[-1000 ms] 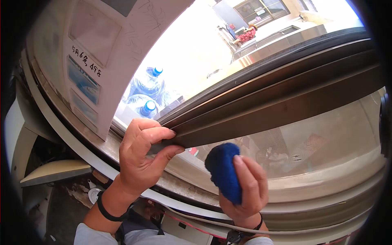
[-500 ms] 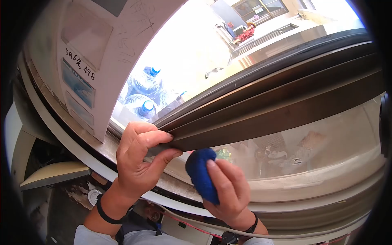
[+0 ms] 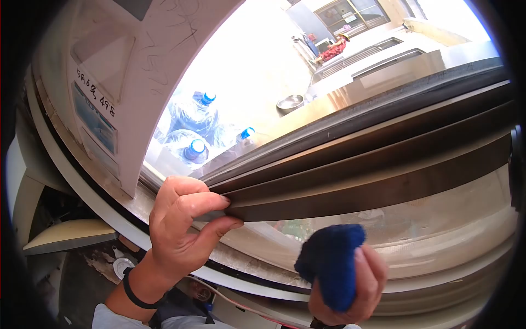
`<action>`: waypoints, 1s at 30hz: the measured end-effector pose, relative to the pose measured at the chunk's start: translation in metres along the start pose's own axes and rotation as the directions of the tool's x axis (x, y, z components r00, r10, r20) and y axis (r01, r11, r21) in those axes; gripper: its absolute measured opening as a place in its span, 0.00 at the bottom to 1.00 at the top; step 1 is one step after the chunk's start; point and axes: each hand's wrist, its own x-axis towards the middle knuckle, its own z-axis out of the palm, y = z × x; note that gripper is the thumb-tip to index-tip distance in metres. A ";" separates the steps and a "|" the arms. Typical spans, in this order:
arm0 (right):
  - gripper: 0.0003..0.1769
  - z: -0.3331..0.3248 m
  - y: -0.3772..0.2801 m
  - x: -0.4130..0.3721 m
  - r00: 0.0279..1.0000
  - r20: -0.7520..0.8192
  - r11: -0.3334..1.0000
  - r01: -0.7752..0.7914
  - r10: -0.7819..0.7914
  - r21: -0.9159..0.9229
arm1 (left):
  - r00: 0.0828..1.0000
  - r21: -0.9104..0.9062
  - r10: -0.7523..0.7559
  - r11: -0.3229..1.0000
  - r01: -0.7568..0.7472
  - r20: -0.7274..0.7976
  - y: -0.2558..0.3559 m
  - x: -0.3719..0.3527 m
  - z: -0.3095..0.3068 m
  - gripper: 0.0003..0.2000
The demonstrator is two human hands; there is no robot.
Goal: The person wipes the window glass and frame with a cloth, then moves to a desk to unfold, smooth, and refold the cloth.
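Note:
My left hand (image 3: 181, 230) pinches the left end of a dark window frame rail (image 3: 350, 189) between thumb and fingers. The long grooved rail slants up to the right. A folded dark blue cloth (image 3: 329, 263) is in my right hand (image 3: 370, 288), gripped between thumb and fingers. The cloth is below the rail, in front of the clear pane (image 3: 438, 203). A black band circles my left wrist, and the lower part of my right hand runs toward the bottom edge.
Beyond the opening stand large water bottles with blue caps (image 3: 194, 148) and a round metal bowl (image 3: 290, 103). Farther off is a person in red (image 3: 333, 52). A white panel with handwriting (image 3: 159, 60) borders the left. A pale curved sill (image 3: 137, 211) runs below my left hand.
My right hand has moved right and down with the cloth, away from my left hand. The left hand keeps its pinch on the rail. The view has shifted slightly.

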 end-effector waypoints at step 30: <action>0.22 0.138 -0.035 -0.090 0.930 0.266 0.881 0.109 -0.253 0.460 | 0.997 -0.053 0.024 0.998 -0.020 0.077 -0.001 0.000 -0.009 0.15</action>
